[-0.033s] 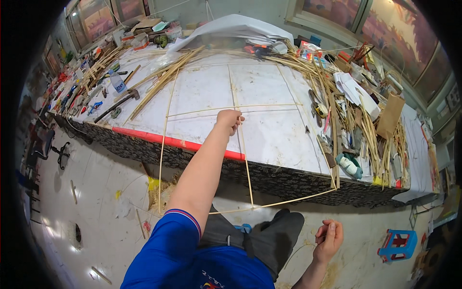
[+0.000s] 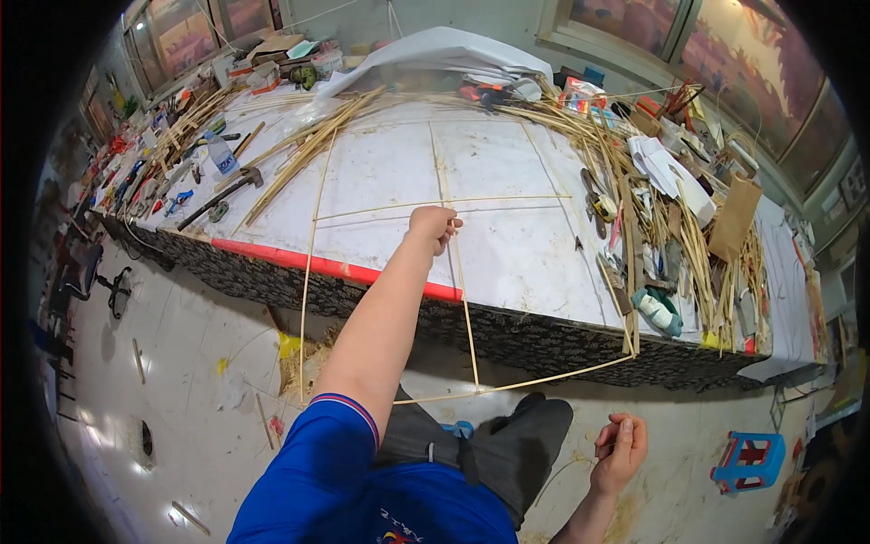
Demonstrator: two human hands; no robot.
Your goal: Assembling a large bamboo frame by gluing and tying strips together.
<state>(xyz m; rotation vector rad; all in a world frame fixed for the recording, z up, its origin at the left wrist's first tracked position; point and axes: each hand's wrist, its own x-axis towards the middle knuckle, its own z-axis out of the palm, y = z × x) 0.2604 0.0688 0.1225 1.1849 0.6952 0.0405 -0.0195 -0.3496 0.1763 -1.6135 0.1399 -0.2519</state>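
A light frame of thin bamboo strips lies partly on the white-covered table (image 2: pixel 517 254) and reaches out over its near edge. Its cross strip (image 2: pixel 507 199) runs sideways just beyond my left hand (image 2: pixel 435 227). That hand is closed on the middle bamboo strip (image 2: pixel 466 308), just below where it meets the cross strip. On the left runs another long strip (image 2: pixel 309 272). A bottom strip (image 2: pixel 553 374) spans the near side, above my lap. My right hand (image 2: pixel 621 456) hangs apart from the frame at lower right, fingers curled; whatever they may hold is hidden.
Bamboo bundles (image 2: pixel 313 136) and a hammer (image 2: pixel 227 195) lie on the table's left. More strips, tools and a grey-green rolled bundle (image 2: pixel 657 311) crowd its right side. A blue and red stool (image 2: pixel 749 461) stands on the floor at right. Bamboo scraps litter the floor.
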